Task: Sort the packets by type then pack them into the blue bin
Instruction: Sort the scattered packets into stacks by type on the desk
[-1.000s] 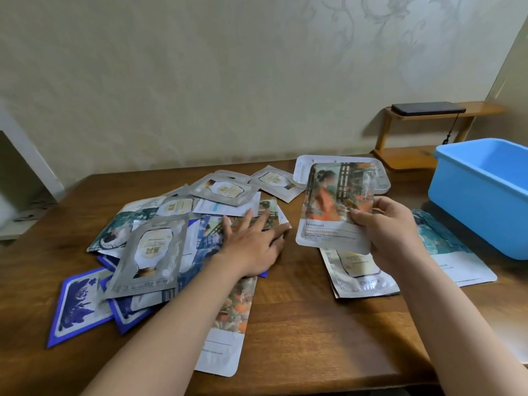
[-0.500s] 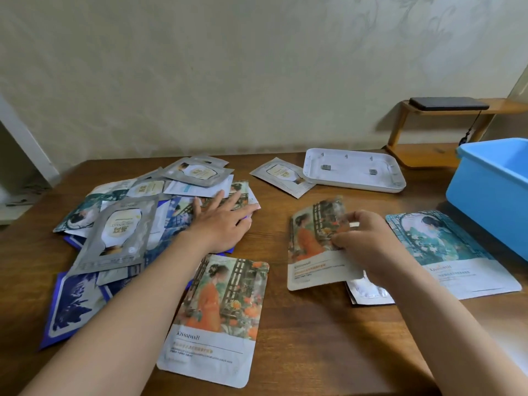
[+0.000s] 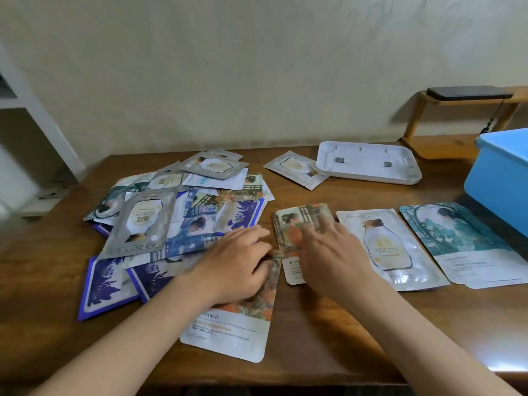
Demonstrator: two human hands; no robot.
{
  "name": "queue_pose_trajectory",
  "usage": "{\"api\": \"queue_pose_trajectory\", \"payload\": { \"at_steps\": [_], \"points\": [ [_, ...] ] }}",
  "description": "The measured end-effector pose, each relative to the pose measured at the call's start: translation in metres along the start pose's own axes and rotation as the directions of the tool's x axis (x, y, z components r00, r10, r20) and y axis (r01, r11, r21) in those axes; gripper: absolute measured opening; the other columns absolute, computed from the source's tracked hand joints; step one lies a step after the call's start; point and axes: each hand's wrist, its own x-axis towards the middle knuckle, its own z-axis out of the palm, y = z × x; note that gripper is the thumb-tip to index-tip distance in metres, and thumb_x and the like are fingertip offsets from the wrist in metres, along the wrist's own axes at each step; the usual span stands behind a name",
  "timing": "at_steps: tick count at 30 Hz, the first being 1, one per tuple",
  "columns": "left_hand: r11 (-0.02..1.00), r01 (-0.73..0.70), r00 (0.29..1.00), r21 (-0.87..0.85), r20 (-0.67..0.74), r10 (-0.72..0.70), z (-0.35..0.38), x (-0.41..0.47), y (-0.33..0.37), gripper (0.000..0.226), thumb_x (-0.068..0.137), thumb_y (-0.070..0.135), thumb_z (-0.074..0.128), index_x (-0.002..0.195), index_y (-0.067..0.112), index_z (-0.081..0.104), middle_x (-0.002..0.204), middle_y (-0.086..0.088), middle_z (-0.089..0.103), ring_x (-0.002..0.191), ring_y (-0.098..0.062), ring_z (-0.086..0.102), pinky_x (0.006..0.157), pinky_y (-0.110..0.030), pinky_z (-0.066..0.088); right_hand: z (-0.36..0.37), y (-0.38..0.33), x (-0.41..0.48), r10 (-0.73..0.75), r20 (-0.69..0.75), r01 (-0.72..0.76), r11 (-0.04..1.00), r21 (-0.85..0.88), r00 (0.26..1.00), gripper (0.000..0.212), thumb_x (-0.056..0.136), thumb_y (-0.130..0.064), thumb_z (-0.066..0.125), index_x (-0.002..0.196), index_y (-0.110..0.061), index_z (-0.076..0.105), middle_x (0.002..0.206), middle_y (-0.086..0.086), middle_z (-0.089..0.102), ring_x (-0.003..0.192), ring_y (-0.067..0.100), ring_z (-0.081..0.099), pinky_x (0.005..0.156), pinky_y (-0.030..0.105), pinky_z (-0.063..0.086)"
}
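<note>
Head view only. My right hand [image 3: 334, 252] lies flat, fingers straight, pressing the orange packet [image 3: 290, 232] onto the table [image 3: 328, 350], beside the bird's-nest packet [image 3: 391, 252] and teal packet [image 3: 463, 244] near the blue bin [image 3: 503, 178]. Left hand [image 3: 237, 264] sits on a second orange packet [image 3: 228, 332], fingers bent at its top edge. It's blurred, so I can't tell if it pinches. Mixed pile [image 3: 200, 212] lies far left. I judge the packets light, floppy and slick: slide one, lift an edge, pinch the sealed border.
</note>
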Motion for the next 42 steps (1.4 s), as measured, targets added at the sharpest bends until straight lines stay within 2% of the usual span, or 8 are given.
{"api": "queue_pose_trajectory", "payload": {
  "at_steps": [4,9,24,31,34,37,39,42],
  "points": [
    [0.999,0.039,0.988,0.002,0.149,-0.039,0.009,-0.041,0.018,0.078,0.092,0.066,0.027,0.158,0.024,0.035,0.17,0.009,0.016,0.157,-0.009,0.007,0.119,-0.017,-0.007,0.016,0.001,0.0,-0.073,0.165,0.065,0.996,0.055,0.984,0.059,0.107,-0.049,0.022,0.161,-0.029,0.009,0.17,0.01,0.004,0.157,0.032,0.0,0.126,0.047,0.007],
    [0.991,0.099,0.962,0.091,0.245,-0.119,0.019,-0.062,0.021,0.091,0.086,0.083,0.002,0.163,0.035,-0.005,0.166,0.019,-0.022,0.15,-0.001,-0.029,0.123,-0.031,-0.018,0.023,-0.002,-0.013,-0.049,0.147,0.044,0.998,0.041,0.988,0.062,0.105,-0.054,0.019,0.161,-0.03,0.009,0.17,0.007,0.009,0.156,0.03,0.007,0.124,0.048,0.014],
    [0.982,0.05,0.912,0.183,0.392,-0.119,0.013,-0.087,0.036,0.127,0.074,0.096,0.039,0.158,0.027,-0.027,0.16,0.007,-0.044,0.14,-0.011,-0.051,0.122,-0.052,-0.022,0.045,-0.005,-0.036,-0.044,-0.043,0.047,0.996,0.077,0.998,0.08,0.089,-0.056,-0.004,0.16,-0.029,0.02,0.167,0.01,0.022,0.155,0.029,0.014,0.125,0.047,0.015],
    [0.993,0.097,0.897,0.068,0.426,-0.117,0.008,-0.093,0.038,0.104,0.09,0.082,0.034,0.161,0.028,-0.018,0.163,0.014,-0.034,0.146,-0.005,-0.039,0.125,-0.044,-0.019,0.047,-0.004,-0.037,-0.046,-0.062,0.05,0.996,0.07,0.997,0.081,0.089,-0.056,-0.005,0.16,-0.028,0.021,0.167,0.01,0.024,0.155,0.03,0.017,0.124,0.048,0.016],
    [0.99,0.143,0.917,-0.016,0.377,-0.127,-0.001,-0.093,0.034,0.097,0.084,0.08,0.022,0.164,0.031,0.001,0.168,0.018,-0.016,0.149,0.005,-0.025,0.128,-0.037,-0.007,0.048,-0.004,-0.037,-0.047,-0.064,0.052,0.996,0.077,0.997,0.08,0.09,-0.057,-0.003,0.159,-0.028,0.023,0.166,0.01,0.025,0.155,0.03,0.018,0.124,0.047,0.016],
    [0.958,0.285,0.934,-0.017,0.232,-0.273,-0.007,-0.09,0.036,0.089,0.089,0.079,0.04,0.161,0.031,0.021,0.169,0.015,0.01,0.156,-0.005,0.006,0.127,-0.032,0.013,0.048,-0.003,-0.037,-0.05,-0.058,0.055,0.995,0.086,0.997,0.081,0.089,-0.058,-0.005,0.16,-0.029,0.021,0.167,0.009,0.023,0.155,0.029,0.016,0.125,0.047,0.014],
    [0.869,0.494,0.863,-0.04,0.149,-0.483,-0.014,-0.081,0.036,0.081,0.088,0.077,0.05,0.151,0.029,0.033,0.156,0.005,0.035,0.145,-0.018,0.031,0.115,-0.038,0.033,0.048,-0.003,-0.037,-0.053,-0.059,0.058,0.995,0.08,0.997,0.083,0.087,-0.058,-0.007,0.16,-0.029,0.019,0.168,0.008,0.022,0.156,0.028,0.014,0.125,0.046,0.013],
    [0.738,0.674,0.727,-0.006,0.181,-0.663,-0.02,-0.064,0.038,0.084,0.085,0.073,0.06,0.145,0.02,0.034,0.146,-0.01,0.039,0.139,-0.031,0.036,0.108,-0.044,0.039,0.049,-0.003,-0.036,-0.053,-0.058,0.058,0.995,0.087,0.997,0.08,0.089,-0.058,-0.005,0.161,-0.03,0.017,0.168,0.008,0.019,0.156,0.028,0.012,0.125,0.046,0.012]
  ]
}}
